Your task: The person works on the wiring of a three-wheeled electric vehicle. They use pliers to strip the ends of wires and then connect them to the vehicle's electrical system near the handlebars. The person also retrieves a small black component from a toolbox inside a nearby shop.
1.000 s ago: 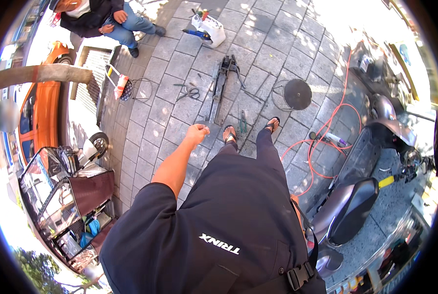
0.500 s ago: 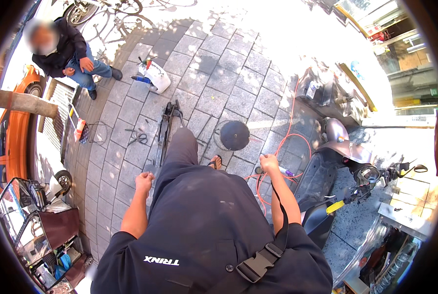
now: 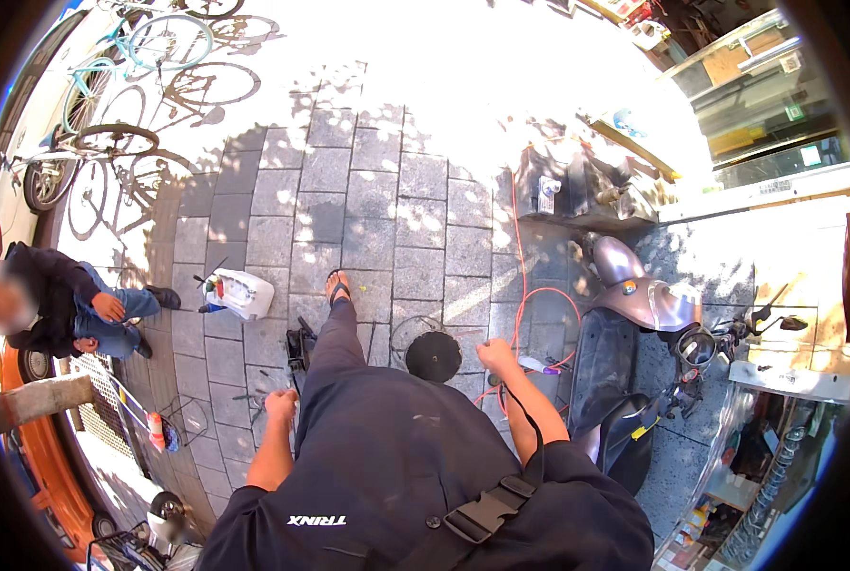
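Observation:
My left hand (image 3: 280, 404) hangs at my left side, fingers curled into a fist, with nothing visible in it. It is nearest to a dark metal tool (image 3: 297, 348) on the paving, partly hidden by my leg. My right hand (image 3: 497, 358) is also closed in a loose fist, and I see nothing in it. Just left of it stands a black round disc (image 3: 433, 357), like a stool top, with a thin ring around its far side. A dark strap (image 3: 523, 403) passes by my right forearm. My sandalled foot (image 3: 338, 286) is stretched forward on the paving.
An orange hose (image 3: 521, 249) loops on the ground at right, beside a parked scooter (image 3: 605, 357). A cut-open white container (image 3: 242, 293) holding tools stands ahead left, near a seated person (image 3: 59, 303). Bicycles (image 3: 87, 143) stand far left. Dark boxy objects (image 3: 577, 181) sit ahead right.
I have stepped forward and my view has turned left-to-right across the scene; the container, seated person and disc now sit lower or closer. Both hands stay closed at my sides.

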A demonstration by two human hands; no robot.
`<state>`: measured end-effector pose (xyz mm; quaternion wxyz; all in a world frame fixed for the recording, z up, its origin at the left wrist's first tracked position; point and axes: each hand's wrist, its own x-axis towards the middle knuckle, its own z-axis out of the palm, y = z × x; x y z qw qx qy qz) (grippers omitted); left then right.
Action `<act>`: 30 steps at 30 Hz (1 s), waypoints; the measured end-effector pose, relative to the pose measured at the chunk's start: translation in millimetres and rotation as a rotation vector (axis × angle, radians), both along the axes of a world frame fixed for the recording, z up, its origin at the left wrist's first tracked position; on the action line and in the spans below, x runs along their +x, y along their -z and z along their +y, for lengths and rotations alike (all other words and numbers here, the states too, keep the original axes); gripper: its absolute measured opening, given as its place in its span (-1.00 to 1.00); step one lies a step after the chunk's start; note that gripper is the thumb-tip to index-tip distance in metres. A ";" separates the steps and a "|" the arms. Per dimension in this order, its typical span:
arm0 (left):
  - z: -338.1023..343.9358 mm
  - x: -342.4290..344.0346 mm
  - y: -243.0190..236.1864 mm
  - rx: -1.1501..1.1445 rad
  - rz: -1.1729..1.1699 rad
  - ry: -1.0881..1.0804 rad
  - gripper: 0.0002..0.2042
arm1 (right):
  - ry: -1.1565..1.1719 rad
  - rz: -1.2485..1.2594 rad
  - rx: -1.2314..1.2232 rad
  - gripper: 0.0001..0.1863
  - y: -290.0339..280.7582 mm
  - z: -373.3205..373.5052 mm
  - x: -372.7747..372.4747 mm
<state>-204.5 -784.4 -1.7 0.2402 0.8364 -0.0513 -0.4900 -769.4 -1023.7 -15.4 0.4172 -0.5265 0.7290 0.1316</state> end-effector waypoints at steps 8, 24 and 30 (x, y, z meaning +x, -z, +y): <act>-398.6 152.4 -47.6 -0.310 -0.063 0.143 -0.83 | 0.567 -0.019 0.231 -0.61 -92.3 -44.1 60.9; -764.1 6.5 -38.3 -0.143 -0.107 0.512 -0.79 | 0.533 -0.048 0.244 -0.50 21.9 -342.4 20.0; -866.9 -34.3 -47.2 0.023 -0.100 0.561 -0.78 | 0.415 -0.054 -0.169 -0.57 -34.0 -633.8 -62.7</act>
